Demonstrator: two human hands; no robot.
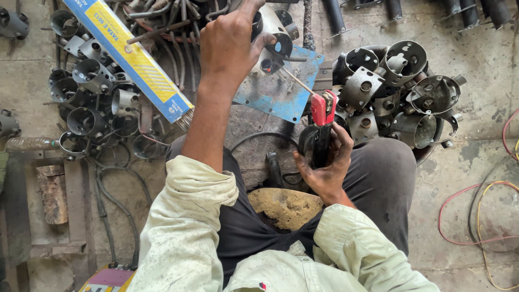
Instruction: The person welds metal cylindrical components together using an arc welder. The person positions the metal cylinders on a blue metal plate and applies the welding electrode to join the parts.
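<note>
My left hand (230,43) reaches forward and grips a round grey metal cup part (270,35) that rests on a blue steel plate (278,94). My right hand (324,162) is closed around a black welding electrode holder (320,135) with red jaws. A thin welding rod (297,82) sticks out of the jaws toward the cup part. I sit low, with both knees in dark trousers on either side of the plate.
Heaps of the same round metal parts lie at the right (400,92) and at the left (92,97). A long blue and yellow electrode box (130,57) lies at the left. Black cables (116,200) and red and yellow wires (476,216) run over the concrete floor.
</note>
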